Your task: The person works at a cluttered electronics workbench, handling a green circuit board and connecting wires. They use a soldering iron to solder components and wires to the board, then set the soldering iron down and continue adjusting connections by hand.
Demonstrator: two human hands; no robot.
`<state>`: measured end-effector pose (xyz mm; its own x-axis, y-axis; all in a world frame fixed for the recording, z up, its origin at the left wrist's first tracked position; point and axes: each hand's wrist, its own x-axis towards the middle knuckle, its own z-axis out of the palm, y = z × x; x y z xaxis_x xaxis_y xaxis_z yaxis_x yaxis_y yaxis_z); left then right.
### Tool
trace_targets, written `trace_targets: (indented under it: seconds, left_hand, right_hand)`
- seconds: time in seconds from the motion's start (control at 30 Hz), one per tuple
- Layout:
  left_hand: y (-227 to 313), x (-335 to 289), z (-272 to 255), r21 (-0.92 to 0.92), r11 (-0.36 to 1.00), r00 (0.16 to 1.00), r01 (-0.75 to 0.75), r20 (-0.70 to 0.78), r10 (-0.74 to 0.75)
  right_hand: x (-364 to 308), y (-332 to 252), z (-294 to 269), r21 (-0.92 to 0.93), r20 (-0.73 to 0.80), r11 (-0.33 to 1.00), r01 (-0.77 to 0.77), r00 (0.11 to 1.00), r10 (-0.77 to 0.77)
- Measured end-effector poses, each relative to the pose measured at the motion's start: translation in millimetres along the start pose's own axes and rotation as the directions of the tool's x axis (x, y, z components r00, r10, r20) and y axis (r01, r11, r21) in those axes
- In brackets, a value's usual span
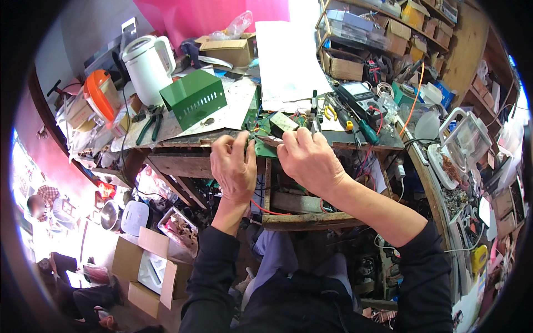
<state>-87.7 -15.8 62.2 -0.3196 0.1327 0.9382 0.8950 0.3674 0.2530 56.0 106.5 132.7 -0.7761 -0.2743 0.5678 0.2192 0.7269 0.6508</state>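
Observation:
At the bench's front edge, my right hand (310, 161) is closed round a small metal-tipped tool (270, 140); most of it is hidden in the fist, so its exact kind does not show. The tip reaches left over a green metal piece (264, 150) with wires and a circuit board around it. My left hand (233, 166) is beside it, thumb and forefinger bent together at the wires; what they pinch is too small to make out. Just behind lies a pale rectangular component (283, 122). A green slotted metal cover (194, 100) stands to the left.
Green-handled cutters (150, 123) lie left, near a white jug (147, 69). On the right are yellow-handled pliers (330, 113), a multimeter (362, 100) and a green screwdriver (367, 132). An open wooden drawer (311, 222) juts out below my hands. An open carton (125, 258) sits on the floor.

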Motion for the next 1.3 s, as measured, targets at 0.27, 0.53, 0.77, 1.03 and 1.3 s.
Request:
trace_targets:
  seconds: [0.27, 0.53, 0.77, 1.03, 1.3]
  left_hand:
    - [3, 0, 1, -0.053, 0.994, 0.978, 0.092, 0.194, -0.08]
    - [11, -3, 2, -0.146, 0.953, 0.954, 0.266, 0.182, -0.238]
    - [2, -8, 11, -0.29, 0.788, 0.836, 0.544, 0.268, -0.479]
    - [3, -6, 9, -0.263, 0.794, 0.827, 0.549, 0.307, -0.471]
    - [8, -7, 8, -0.249, 0.803, 0.831, 0.541, 0.306, -0.465]
  right_hand:
    - [-6, -6, -3, 0.025, 0.015, 0.998, -0.057, 0.998, 0.057]
    - [-8, -19, -1, 0.111, -0.013, 0.973, -0.203, 0.978, 0.206]
    - [-8, -29, -2, 0.145, -0.013, 0.957, -0.251, 0.967, 0.256]
    - [-8, -37, 2, 0.208, -0.02, 0.914, -0.348, 0.933, 0.36]
    - [-10, -38, 0, 0.242, 0.085, 0.895, -0.375, 0.927, 0.366]
